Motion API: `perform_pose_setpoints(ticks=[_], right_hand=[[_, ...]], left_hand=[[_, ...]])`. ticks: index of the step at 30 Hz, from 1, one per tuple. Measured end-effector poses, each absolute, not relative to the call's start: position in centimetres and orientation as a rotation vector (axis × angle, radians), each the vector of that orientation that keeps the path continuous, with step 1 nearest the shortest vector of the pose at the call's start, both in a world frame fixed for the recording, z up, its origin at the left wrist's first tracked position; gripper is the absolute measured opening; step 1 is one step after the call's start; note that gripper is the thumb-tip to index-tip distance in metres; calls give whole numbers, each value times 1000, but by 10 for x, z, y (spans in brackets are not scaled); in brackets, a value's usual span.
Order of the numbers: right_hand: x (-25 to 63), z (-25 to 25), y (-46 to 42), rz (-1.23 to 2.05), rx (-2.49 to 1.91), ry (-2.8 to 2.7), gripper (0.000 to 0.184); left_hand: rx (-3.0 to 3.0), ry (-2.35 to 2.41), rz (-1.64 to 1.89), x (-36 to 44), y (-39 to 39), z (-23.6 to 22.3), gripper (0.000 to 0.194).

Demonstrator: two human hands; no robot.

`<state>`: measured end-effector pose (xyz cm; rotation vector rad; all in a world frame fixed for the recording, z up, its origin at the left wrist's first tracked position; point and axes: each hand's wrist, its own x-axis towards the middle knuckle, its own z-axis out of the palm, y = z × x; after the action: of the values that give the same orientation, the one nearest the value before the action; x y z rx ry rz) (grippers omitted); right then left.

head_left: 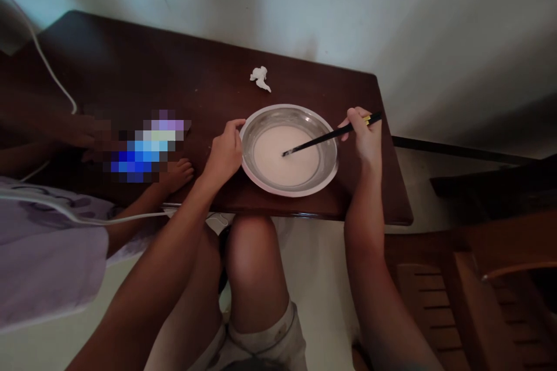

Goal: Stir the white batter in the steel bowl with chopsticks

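A round metal bowl (290, 191) rests on the dark wooden table, with a pale, milky liquid (278, 165) inside. My left hand (226, 151) grips the bowl's left rim, its fingers at the edge and partly hidden behind the wrist side. In my right hand (363, 130), black chopsticks (324, 138) with gold bands slant down to the left over the bowl's right rim. Their tips reach the liquid near the middle and have some whitish stuff on them. The chopsticks lie close together, so I cannot count them surely.
Behind the bowl lies a crumpled white tissue (260, 78) on the table (209, 69). Another person's hands (178, 174) are at the left, beside a blurred bright screen (148, 148). A white cable (117, 220) runs there. A wooden chair (435, 295) stands at the lower right.
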<state>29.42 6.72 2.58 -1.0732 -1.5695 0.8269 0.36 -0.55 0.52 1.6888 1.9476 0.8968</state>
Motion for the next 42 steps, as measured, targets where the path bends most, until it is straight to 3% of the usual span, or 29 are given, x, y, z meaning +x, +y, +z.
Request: perform_pose_setpoints(ticks=[42], right_hand=[[295,26,68,898,-1055,-1647,53]], left_hand=[[1681,1960,880,5,-5,7,37]])
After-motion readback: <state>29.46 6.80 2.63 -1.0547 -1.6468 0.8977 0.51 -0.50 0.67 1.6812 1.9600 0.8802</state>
